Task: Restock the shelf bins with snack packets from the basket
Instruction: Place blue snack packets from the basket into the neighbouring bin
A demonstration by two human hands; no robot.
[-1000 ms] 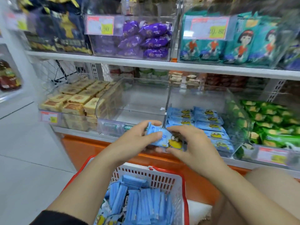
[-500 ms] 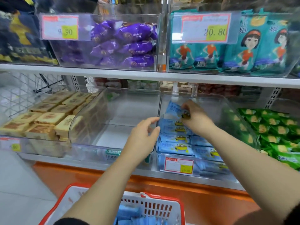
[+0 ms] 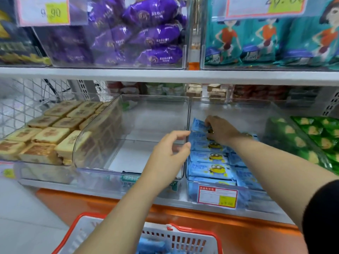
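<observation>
My right hand reaches deep into the clear bin of blue snack packets and pinches one blue packet at the back of the row. More blue packets lie in a line toward the bin's front. My left hand hovers in front of the divider between this bin and the empty clear bin to its left, fingers loosely curved and holding nothing. The white basket with a red rim sits below at the bottom edge, with blue packets inside.
Tan cake packets fill the bin at left, green packets the bin at right. Purple packets and teal bags stand on the upper shelf. An orange base panel runs under the lower shelf.
Both hands held one blue packet over the basket; the right hand then carried it into the blue bin and further back. The left hand let go and stays near the divider.
</observation>
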